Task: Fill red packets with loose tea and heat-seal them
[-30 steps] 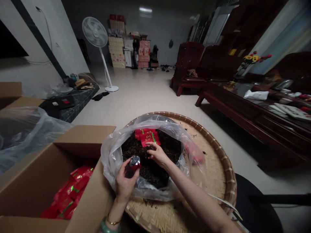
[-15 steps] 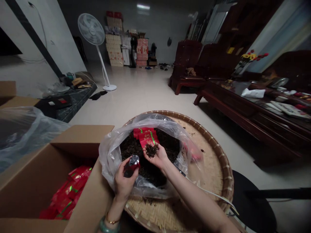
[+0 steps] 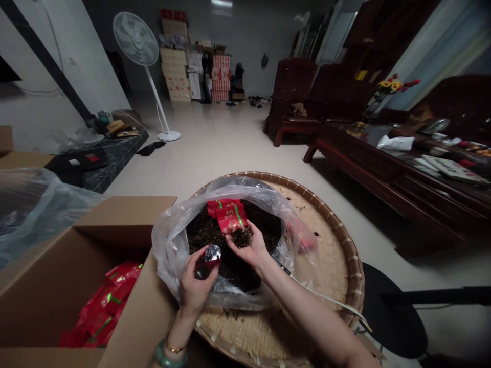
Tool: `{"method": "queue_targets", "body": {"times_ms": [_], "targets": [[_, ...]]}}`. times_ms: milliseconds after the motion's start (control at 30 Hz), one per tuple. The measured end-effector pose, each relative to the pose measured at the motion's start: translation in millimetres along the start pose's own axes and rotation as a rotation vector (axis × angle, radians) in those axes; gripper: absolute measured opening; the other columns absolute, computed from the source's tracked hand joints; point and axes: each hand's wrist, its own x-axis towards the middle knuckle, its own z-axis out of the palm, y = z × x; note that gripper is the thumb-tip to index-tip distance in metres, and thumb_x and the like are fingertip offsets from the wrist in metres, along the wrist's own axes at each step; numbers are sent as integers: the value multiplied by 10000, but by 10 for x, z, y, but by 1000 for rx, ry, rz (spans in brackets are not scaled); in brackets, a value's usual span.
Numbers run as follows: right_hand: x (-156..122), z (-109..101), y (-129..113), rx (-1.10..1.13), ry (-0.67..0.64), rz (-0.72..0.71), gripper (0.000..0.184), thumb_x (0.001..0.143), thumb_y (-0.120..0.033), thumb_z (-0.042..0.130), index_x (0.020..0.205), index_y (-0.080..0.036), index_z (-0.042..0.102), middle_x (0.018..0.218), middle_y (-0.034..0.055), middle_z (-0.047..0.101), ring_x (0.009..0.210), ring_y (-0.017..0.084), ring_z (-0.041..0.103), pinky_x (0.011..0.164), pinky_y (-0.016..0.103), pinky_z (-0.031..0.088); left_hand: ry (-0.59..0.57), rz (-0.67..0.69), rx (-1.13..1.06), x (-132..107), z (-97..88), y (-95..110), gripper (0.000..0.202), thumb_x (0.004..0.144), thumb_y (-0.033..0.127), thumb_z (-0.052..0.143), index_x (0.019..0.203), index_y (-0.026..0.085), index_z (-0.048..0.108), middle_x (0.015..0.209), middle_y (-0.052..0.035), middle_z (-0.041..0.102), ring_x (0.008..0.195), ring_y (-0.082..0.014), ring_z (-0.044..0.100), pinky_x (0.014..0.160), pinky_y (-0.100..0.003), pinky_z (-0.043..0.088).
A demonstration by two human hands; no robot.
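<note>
Between the thumb and fingers of my left hand point(image 3: 196, 283) is a small red packet point(image 3: 212, 259), its silvery inside showing at the top. My right hand point(image 3: 251, 249), palm up with fingers curled, cups a small heap of dried tea leaves point(image 3: 242, 237). Both hands are over a large clear plastic bag point(image 3: 169, 240) holding more dark loose tea point(image 3: 201, 230). Several flat red packets point(image 3: 231, 215) with gold print and a green stripe lie on that tea, just beyond my right fingers. The bag rests on a round woven bamboo tray point(image 3: 333, 240).
At the left stands an open cardboard box point(image 3: 134, 212) with many red packets point(image 3: 109, 301) inside. A white cable point(image 3: 326, 299) crosses the tray's right side, near a black round base point(image 3: 395, 322). Farther off are a white standing fan point(image 3: 157, 97) and a dark wooden table point(image 3: 368, 168).
The whole view has shifted slightly, so the surroundings sit a little farther left. My right fingers have curled a bit around the tea. My left hand keeps its hold on the packet.
</note>
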Motion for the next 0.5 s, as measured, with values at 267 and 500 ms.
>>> {"method": "queue_targets", "body": {"times_ms": [267,500], "targets": [[-45,85,-11,11,-17,-58,250,887,-168,359,927,-164,606,804,56,711,818,155,682,673,271,562,-25,-3,9,0,1,6,425,722,314,688,1114,177,595,1034,-91,671,889,-215,667,811,-367,564],[-100,40,58,36,244,-59,299,905,-225,315,951,-113,589,824,122,681,837,199,669,670,327,573,-66,24,17,7,-5,20,423,728,298,683,1126,191,588,1058,-89,656,924,-219,653,844,-386,552]]}}
